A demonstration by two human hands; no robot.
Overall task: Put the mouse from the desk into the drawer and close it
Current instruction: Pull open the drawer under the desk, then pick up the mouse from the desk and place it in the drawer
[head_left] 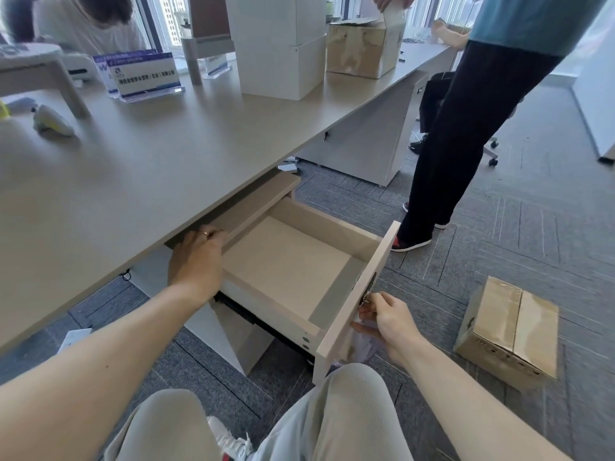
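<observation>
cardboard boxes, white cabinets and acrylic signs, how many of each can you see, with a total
Brown cardboard boxes: 2, one on the desk, one on the carpet
Tall white cabinet boxes: 1
Clear acrylic sign holders: 2, near, far
Total: 5

Bright daylight pours in from the windows along the top edge, which are washed out to near white. The table takes a soft, even sheen with faint shadows under the things on it. Beneath it the floor lies darker. Wide-angle distortion bends straight lines toward the edges, and the corners look smeared and soft.
</observation>
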